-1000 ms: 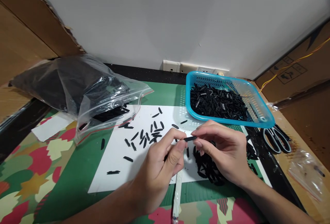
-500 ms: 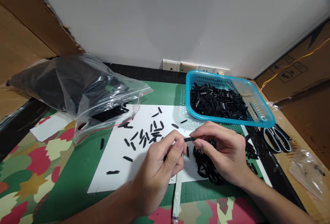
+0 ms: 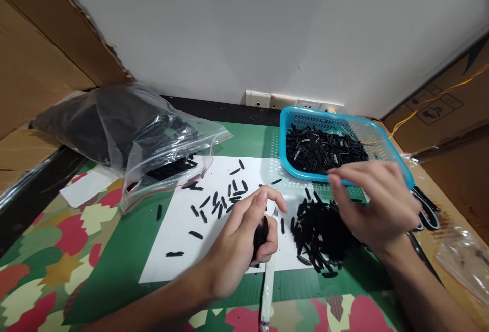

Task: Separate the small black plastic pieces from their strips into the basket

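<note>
The left hand point(image 3: 244, 243) is resting low over the white paper sheet point(image 3: 179, 240), its fingers curling shut around a small clutch of black pieces point(image 3: 261, 234), with the thumb and forefinger lifting free above them and a white-wrapped knife point(image 3: 268, 276) running down from under the palm toward the near edge. The right hand point(image 3: 376, 204) is hovering apart from it, off to the right and a little farther away, blurred, with its fingers spreading loosely and nothing visibly pinched between them. Directly below and between the two hands, the loose pile of black pieces point(image 3: 321, 232) is lying on the paper; it is sitting just under the right hand and only just beside the left, so the right hand is the nearer one. Most pieces in that pile are pointing away from the person, their long axes running roughly front to back. Just beyond the right hand's fingertips, the blue basket point(image 3: 382, 141) is holding a heap of the same black pieces. Farther left, scattered black pieces point(image 3: 219, 202) are dotting the sheet, and beyond them a clear zip bag point(image 3: 153, 133) is slumping on the green cutting mat point(image 3: 126, 250). Scissors point(image 3: 428, 212) are lying at the right, partly hidden behind the right wrist.
</note>
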### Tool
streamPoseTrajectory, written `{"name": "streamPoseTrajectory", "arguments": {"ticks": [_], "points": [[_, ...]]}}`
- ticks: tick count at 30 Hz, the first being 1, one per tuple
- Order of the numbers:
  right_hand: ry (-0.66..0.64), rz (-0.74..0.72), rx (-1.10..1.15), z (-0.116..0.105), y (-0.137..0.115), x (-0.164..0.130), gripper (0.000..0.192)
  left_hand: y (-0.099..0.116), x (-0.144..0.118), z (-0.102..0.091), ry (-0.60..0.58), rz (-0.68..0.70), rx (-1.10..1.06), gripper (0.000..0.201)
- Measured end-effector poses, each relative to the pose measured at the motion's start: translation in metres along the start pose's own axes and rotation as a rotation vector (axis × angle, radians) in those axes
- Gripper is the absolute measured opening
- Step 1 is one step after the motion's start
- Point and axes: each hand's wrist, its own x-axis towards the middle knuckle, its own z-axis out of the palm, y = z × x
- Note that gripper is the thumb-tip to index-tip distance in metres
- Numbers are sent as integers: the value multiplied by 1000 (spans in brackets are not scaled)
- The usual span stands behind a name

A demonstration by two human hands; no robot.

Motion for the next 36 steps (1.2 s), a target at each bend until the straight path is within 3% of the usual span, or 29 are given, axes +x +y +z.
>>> {"name": "streamPoseTrajectory", "arguments": {"ticks": [3, 5, 7, 10, 14, 17, 22, 25, 29, 36], "points": [[38, 131, -156, -1, 15, 3, 18, 0, 1, 0, -18, -26, -53, 46], [-15, 71, -92, 1, 12, 3, 23, 0, 0, 1, -32, -41, -39, 48], [-123, -29, 146, 4, 0, 2, 26, 1, -1, 0, -53, -65, 22, 53], [-386, -72, 548, 9, -21, 1, 26, 3, -3, -1, -103, -103, 120, 64], [-570, -43, 807, 15, -34, 1, 11, 3, -3, -1, -117, -134, 105, 71], [-551, 16, 906, 18, -33, 1, 8, 2, -2, -1, -109, -140, 58, 67], [-377, 132, 898, 16, -27, -1, 2, 3, 1, -3, -40, -21, 115, 42], [-278, 263, 909, 14, -25, -3, 8, 6, 1, -4, -98, 11, 131, 30], [-275, 352, 986, 14, -25, -5, 12, 8, -1, -4, -212, -37, 72, 31], [-222, 378, 986, 18, -28, -5, 9, 7, -3, -5, -215, -46, 33, 37]]}}
